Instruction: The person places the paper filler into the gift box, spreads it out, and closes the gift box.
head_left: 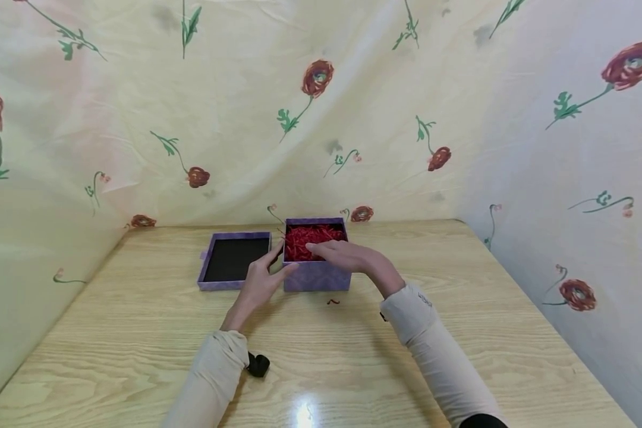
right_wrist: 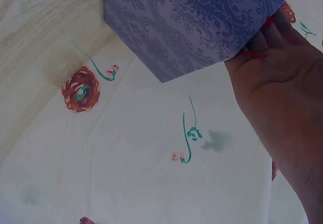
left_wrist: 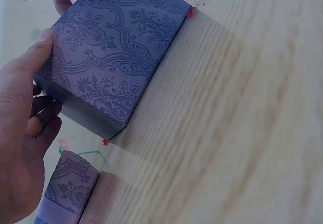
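Note:
A purple patterned box [head_left: 317, 278] stands with its top uncovered, filled with red paper shreds [head_left: 298, 242]. My left hand [head_left: 259, 282] holds the box's near left corner. In the left wrist view its thumb is at the box's upper edge, and the other fingers bend along the dark left side. My right hand [head_left: 350, 257] reaches over the near rim, fingers fairly straight and resting on the shreds. In the right wrist view, the box [right_wrist: 192, 22] hides its fingertips, and red strands [right_wrist: 256, 54] show by the fingers.
Left of the box lies a shallow purple lid [head_left: 238, 260], black inside, with a ribbon tab on its left edge. One loose red shred [head_left: 333, 302] is on the wooden table [head_left: 321, 345] in front of the box. Flowered cloth [head_left: 235, 119] hangs behind and along the sides.

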### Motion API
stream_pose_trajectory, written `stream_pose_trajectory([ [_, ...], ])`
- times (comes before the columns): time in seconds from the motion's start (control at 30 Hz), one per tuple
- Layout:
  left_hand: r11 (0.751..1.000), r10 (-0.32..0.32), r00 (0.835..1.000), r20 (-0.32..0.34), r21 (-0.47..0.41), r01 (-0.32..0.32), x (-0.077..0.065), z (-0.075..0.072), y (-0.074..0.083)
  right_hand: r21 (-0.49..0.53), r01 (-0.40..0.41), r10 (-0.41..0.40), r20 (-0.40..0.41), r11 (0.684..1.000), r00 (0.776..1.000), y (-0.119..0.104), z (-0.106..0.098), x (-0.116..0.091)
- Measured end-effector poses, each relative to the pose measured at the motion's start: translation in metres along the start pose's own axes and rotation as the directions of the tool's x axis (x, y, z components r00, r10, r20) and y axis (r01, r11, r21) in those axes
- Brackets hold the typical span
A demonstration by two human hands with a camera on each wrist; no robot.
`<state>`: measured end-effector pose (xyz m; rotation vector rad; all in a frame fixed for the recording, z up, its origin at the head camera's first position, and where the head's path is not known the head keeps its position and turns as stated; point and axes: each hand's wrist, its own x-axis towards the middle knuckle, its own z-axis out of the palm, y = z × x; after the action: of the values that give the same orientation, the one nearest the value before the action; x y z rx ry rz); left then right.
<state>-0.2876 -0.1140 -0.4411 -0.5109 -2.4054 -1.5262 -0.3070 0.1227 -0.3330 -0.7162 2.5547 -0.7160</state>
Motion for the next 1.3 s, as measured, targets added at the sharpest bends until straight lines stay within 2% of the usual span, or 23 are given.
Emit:
stream_pose_trajectory([
  [0.07,1.000,-0.004,1.000,0.005,-0.005,0.004,0.000,0.000,0.000,-0.026,0.028,-0.028,-0.010,0.999,1.000,-0.001,-0.002,-0.002],
  [0.17,1.000,-0.010,1.000,0.011,-0.011,0.010,0.000,0.001,0.000,-0.037,0.092,-0.095,-0.069,0.995,0.993,0.000,-0.008,-0.008],
  [0.37,1.000,-0.004,1.000,0.001,-0.003,0.004,0.001,0.001,0.001,0.043,0.199,-0.187,-0.203,0.979,0.961,0.002,-0.019,-0.030],
  [0.57,1.000,0.001,1.000,0.005,0.000,-0.001,0.002,-0.001,0.002,0.044,0.257,-0.241,-0.223,0.966,0.945,0.009,-0.013,-0.036],
  [0.83,1.000,-0.002,1.000,0.001,-0.004,0.002,0.001,0.000,0.001,0.010,0.236,-0.230,-0.184,0.972,0.956,0.014,0.001,-0.026],
  [1.13,1.000,-0.017,1.000,0.005,-0.009,0.017,0.000,0.000,0.001,-0.015,0.122,-0.123,-0.109,0.992,0.986,0.007,0.005,-0.015],
  [1.2,1.000,-0.013,1.000,0.004,-0.009,0.013,0.000,0.000,0.002,-0.010,0.122,-0.123,-0.118,0.992,0.985,0.006,0.003,-0.016],
  [1.3,1.000,-0.008,1.000,0.008,-0.009,0.008,0.000,-0.001,0.002,-0.004,0.152,-0.151,-0.172,0.988,0.973,0.007,-0.003,-0.019],
])
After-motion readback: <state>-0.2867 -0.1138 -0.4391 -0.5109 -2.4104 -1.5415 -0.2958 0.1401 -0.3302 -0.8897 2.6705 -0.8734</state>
